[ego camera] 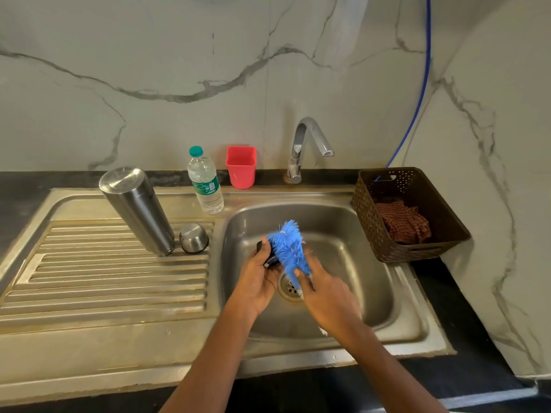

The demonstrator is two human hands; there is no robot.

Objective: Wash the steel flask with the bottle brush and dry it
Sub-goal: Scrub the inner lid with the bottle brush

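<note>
We find the steel flask (137,210) standing on end on the ribbed drainboard (104,278), at its rear edge beside the sink basin (372,222), flat closed end uppermost. A small steel cup (193,237) lies touching the flask's foot on the basin side.

Over the basin, above the drain (287,289), we see the blue bottle brush (287,245) with its bristle head pointing up and away from the person. The right hand (328,296) grips the brush at the lower end of the bristles, fingers curled round it. The left hand (256,281) is curled round a small dark part (268,257) held against the bristles; we cannot identify this part.

Along the rear edge of the sink unit stand a plastic water bottle (205,183), a red cup (241,167) and the tap (304,144). On the dark worktop (447,293) at the basin's right edge sits a brown perforated basket (366,216) containing a checked cloth (402,222). A blue hose (423,84) runs down the wall behind the basket.
</note>
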